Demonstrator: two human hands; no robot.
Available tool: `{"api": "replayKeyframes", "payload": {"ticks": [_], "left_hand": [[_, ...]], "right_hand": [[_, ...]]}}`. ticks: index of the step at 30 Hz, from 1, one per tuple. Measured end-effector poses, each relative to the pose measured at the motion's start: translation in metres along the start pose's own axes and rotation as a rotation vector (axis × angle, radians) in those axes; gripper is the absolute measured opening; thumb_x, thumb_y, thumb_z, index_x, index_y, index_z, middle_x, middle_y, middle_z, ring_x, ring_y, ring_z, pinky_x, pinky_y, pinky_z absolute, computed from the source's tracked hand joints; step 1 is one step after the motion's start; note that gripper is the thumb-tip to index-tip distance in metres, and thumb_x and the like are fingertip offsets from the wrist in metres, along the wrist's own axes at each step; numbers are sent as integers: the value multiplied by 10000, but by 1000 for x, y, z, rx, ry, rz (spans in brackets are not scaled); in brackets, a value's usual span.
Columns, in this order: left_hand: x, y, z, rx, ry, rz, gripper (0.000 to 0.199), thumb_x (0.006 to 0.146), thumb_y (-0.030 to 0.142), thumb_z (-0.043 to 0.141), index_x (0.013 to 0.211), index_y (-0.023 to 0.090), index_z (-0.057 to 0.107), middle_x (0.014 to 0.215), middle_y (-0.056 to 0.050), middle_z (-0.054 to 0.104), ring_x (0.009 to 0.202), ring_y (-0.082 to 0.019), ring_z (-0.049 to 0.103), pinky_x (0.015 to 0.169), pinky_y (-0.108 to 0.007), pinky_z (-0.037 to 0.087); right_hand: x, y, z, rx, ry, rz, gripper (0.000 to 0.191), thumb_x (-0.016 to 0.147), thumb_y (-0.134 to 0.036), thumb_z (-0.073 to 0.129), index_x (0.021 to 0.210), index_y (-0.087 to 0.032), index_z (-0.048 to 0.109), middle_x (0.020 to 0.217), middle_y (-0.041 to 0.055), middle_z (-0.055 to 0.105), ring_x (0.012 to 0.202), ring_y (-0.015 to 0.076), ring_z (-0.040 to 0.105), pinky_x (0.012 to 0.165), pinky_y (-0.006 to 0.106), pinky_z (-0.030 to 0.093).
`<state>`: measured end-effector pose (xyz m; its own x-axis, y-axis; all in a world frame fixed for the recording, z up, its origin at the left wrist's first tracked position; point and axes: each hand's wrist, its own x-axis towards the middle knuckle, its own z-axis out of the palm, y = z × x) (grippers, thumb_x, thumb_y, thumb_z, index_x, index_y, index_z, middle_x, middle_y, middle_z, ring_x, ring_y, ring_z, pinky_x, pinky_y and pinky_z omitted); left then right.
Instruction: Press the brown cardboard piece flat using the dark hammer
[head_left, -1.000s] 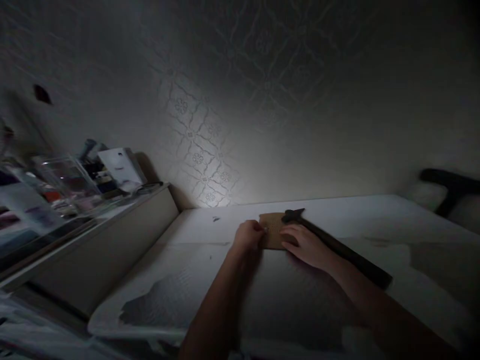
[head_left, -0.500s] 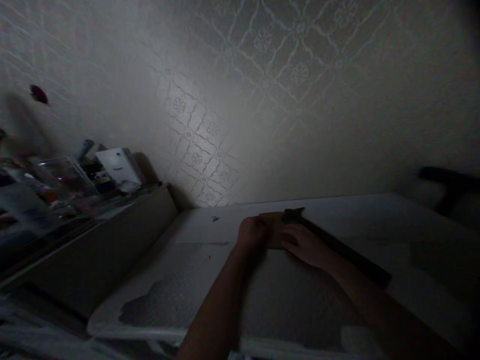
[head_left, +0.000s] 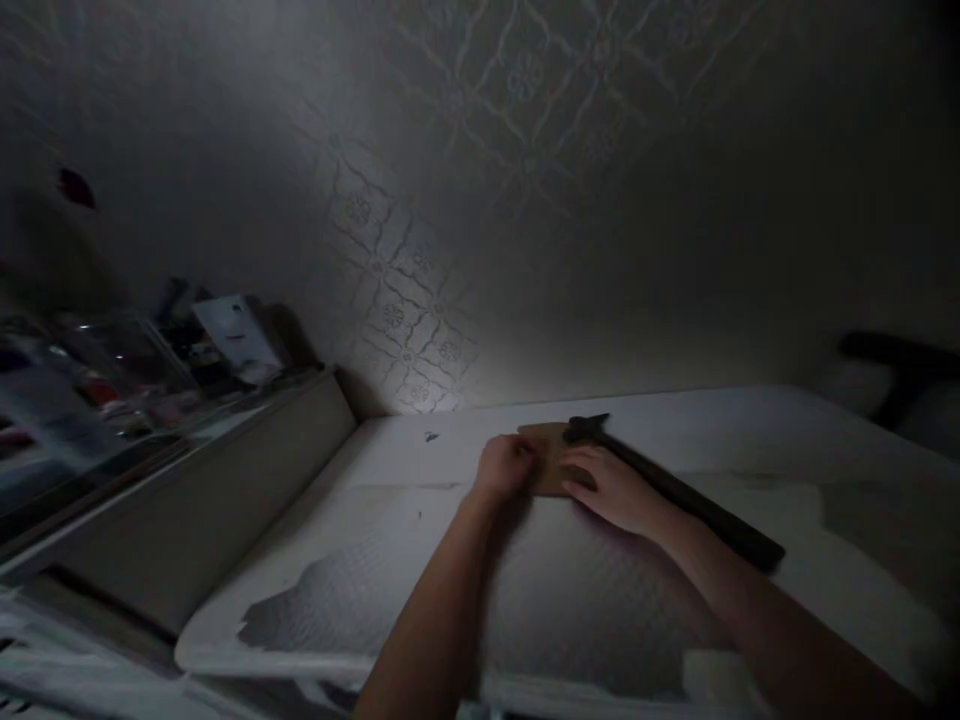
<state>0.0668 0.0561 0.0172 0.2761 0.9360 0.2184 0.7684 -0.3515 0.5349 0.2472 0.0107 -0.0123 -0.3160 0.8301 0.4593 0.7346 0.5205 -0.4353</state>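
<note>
A flat brown piece (head_left: 553, 478), perhaps cardboard, lies on the white table under my hands. My left hand (head_left: 501, 468) is closed at its left edge, with the fingertips curled onto the piece. From the right, my right hand (head_left: 616, 490) lies over the other side, its fingers stretched out and its thumb held apart, touching the piece. A dark hammer (head_left: 675, 488) lies slanted on the table just beyond my right hand; its head with a pointed claw sits at the piece's upper right corner.
A small dark object (head_left: 430, 436) lies near the wall. The white tabletop (head_left: 390, 460) has a worn grey patch (head_left: 330, 595) at front left. Along the left, a raised shelf (head_left: 225, 440) carries a white box (head_left: 236, 330) and a clear case. A dark object (head_left: 892, 355) stands at far right.
The light has shifted: the wall is darker and the tabletop and hands are brighter. My hands, the brown piece and the hammer have hardly moved.
</note>
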Motion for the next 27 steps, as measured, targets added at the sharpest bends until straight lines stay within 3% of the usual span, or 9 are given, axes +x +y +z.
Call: {"api": "replayKeyframes", "payload": {"ticks": [27], "left_hand": [[5, -10, 8, -104, 0, 7, 188, 746, 189, 586, 879, 158, 717, 837, -36, 706, 771, -145, 632, 721, -206, 459]], "right_hand": [[0, 2, 1, -21, -6, -7, 263, 804, -254, 519, 1018, -158, 636, 1119, 113, 603, 1094, 239, 518, 965, 401, 392]]}}
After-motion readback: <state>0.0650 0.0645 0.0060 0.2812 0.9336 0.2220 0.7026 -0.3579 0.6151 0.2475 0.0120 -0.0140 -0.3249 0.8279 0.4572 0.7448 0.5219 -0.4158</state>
